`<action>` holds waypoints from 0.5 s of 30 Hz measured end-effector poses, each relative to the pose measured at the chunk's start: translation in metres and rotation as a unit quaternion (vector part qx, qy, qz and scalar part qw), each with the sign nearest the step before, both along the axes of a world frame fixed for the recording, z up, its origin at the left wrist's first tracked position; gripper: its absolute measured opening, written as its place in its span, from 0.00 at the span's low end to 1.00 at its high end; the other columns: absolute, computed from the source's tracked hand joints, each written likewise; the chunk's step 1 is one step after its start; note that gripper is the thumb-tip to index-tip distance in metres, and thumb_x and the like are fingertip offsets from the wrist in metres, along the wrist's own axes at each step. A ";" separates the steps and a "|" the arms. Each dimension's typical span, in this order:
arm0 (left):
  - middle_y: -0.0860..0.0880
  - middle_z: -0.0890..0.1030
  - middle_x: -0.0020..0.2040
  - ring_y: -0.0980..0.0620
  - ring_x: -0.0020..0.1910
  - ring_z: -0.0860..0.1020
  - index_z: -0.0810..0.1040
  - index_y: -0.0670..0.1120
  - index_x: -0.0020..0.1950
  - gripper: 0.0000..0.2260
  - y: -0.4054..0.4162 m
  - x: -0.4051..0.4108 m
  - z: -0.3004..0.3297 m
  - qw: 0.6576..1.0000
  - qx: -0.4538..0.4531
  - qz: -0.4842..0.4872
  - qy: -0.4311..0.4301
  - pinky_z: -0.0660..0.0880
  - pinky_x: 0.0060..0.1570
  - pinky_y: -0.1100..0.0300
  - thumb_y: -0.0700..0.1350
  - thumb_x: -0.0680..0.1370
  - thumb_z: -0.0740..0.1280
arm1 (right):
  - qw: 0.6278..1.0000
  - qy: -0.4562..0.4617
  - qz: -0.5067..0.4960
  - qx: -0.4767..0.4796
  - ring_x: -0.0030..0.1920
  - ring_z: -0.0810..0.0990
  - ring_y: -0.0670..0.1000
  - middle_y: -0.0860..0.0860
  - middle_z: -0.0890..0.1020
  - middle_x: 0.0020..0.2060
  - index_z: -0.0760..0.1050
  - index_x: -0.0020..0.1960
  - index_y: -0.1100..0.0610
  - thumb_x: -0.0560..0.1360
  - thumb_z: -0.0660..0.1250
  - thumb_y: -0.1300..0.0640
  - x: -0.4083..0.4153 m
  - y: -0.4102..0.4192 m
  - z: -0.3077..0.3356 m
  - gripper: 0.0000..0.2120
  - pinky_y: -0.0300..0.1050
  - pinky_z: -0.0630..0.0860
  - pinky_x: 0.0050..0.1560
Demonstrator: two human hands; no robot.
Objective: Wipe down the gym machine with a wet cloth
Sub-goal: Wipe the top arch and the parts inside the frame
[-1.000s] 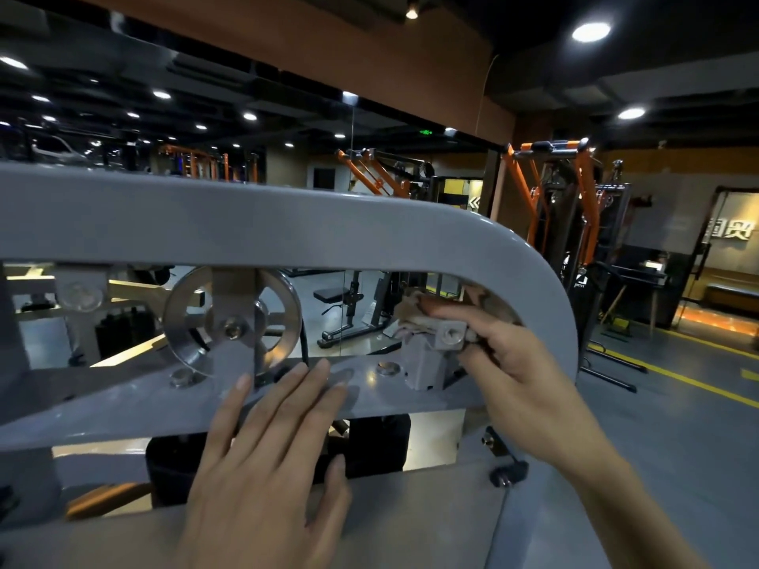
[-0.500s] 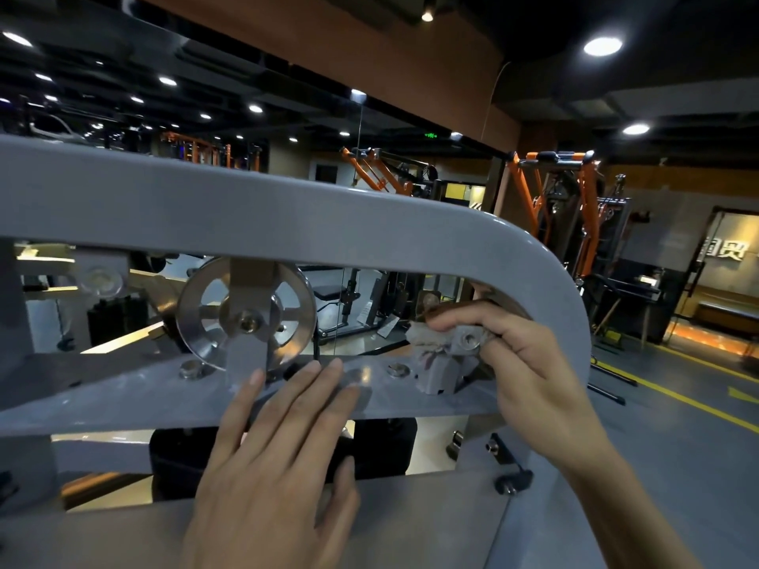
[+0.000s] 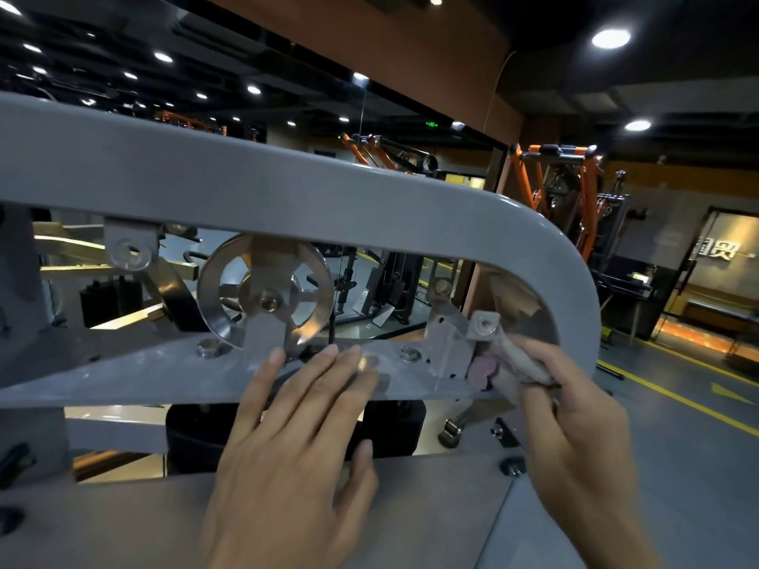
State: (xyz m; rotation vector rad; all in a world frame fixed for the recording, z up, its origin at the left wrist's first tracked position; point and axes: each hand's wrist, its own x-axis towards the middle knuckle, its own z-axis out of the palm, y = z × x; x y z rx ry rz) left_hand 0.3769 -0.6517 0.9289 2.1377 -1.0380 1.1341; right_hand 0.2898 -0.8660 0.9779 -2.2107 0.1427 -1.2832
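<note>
Head view, up close at the grey steel gym machine frame (image 3: 287,190): the left hand (image 3: 287,457) lies flat, fingers straight, on the sloping grey crossbar (image 3: 123,375) below the round silver pulley wheel (image 3: 265,297). The right hand (image 3: 575,412) grips a crumpled pale, pinkish wet cloth (image 3: 509,363), pressed beside the small grey metal bracket (image 3: 451,342) under the frame's curved corner.

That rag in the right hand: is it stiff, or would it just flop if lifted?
Probably floppy: the cloth is bunched and creased inside the right hand, moulding against the grey bracket. Likely light, since a few curled fingers hold it. It seems unlikely to slip.
</note>
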 end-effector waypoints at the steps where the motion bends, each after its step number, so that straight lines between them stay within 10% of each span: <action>1: 0.54 0.77 0.72 0.54 0.74 0.72 0.80 0.49 0.70 0.23 0.000 -0.001 0.000 1.000 -0.015 -0.015 -0.004 0.59 0.78 0.44 0.51 0.75 0.64 | 0.999 0.001 0.008 0.031 0.35 0.78 0.44 0.40 0.81 0.41 0.79 0.54 0.39 0.77 0.64 0.73 -0.007 0.004 -0.003 0.27 0.29 0.69 0.31; 10: 0.59 0.79 0.48 0.56 0.49 0.78 0.83 0.53 0.51 0.12 -0.017 -0.027 0.003 0.982 -0.070 -0.174 0.030 0.71 0.53 0.59 0.60 0.77 0.70 | 0.895 0.020 0.253 0.367 0.32 0.80 0.44 0.54 0.86 0.36 0.87 0.51 0.52 0.64 0.63 0.64 -0.026 0.039 -0.010 0.21 0.31 0.74 0.33; 15: 0.59 0.77 0.45 0.56 0.45 0.77 0.81 0.53 0.56 0.12 -0.014 -0.027 0.011 0.981 -0.098 -0.159 0.043 0.72 0.46 0.56 0.58 0.77 0.70 | 0.827 0.064 0.342 0.442 0.53 0.85 0.60 0.65 0.85 0.54 0.84 0.58 0.59 0.62 0.73 0.57 -0.024 0.038 -0.018 0.24 0.58 0.79 0.58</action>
